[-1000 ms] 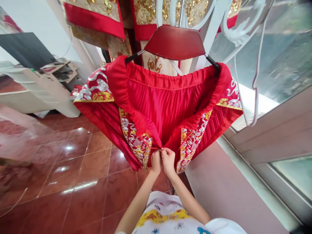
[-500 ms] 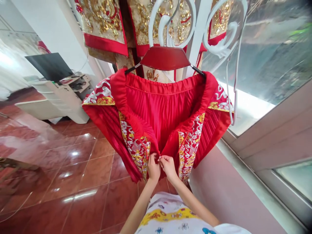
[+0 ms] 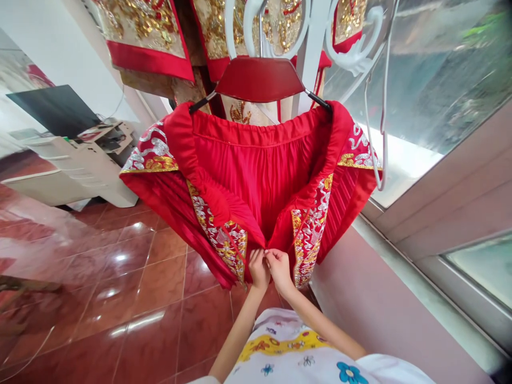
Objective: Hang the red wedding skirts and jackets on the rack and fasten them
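A red pleated skirt (image 3: 250, 173) with silver and gold embroidered panels hangs by its gathered waistband from a dark red hanger (image 3: 260, 81). At the front, the two sides of the waistband meet in a V. My left hand (image 3: 260, 269) is closed on the skirt's edge at the bottom of that V, fingers curled in. Right beside it, my right hand (image 3: 280, 271) pinches the same spot with thumb and forefinger. Whatever small fastening may lie between the fingertips is too small to make out.
Gold-sequinned garments (image 3: 144, 32) with red borders hang behind the skirt. White scrolled metalwork (image 3: 356, 58) and an empty white hanger (image 3: 383, 138) are beside the window. A white desk (image 3: 80, 168) with a dark monitor (image 3: 54, 109) stands left on the red tiled floor (image 3: 140, 330).
The view has shifted slightly, so the skirt and hanger appear higher and further left. Both hands stay together at the waistband's front, with the fingers only slightly rearranged.
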`<state>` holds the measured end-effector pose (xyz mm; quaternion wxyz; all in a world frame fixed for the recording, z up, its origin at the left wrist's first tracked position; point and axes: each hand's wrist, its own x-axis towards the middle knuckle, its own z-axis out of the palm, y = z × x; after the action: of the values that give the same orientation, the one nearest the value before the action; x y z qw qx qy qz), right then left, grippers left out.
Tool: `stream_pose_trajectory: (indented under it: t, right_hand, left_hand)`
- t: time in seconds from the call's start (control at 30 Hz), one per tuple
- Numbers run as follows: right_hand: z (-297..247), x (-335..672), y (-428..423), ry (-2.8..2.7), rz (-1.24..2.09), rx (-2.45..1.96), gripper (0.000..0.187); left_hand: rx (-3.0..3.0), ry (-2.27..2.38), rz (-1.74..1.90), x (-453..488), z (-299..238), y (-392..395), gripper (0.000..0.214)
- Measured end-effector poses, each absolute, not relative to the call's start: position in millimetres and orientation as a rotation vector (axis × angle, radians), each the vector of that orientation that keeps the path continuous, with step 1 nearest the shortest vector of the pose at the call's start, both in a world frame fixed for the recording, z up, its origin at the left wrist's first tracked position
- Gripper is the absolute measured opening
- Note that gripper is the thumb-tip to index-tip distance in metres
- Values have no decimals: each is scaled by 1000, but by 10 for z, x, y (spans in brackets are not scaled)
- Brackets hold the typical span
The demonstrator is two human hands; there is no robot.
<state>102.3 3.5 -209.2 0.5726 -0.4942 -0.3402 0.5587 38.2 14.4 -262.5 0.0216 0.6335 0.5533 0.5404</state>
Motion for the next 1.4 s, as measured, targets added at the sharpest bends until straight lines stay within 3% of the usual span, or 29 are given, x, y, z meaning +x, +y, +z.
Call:
stream_pose_trajectory:
  t: [0.7,1.4]
  right_hand:
    - [-1801,952,9,-751,1322,-1153,27]
    - [-1608,970,243,-714,1382,-1106,24]
  left_hand:
    - [2000,1811,1684,305,-2421,150,23]
    - [2212,1936,1434,346,-2258,335,25]
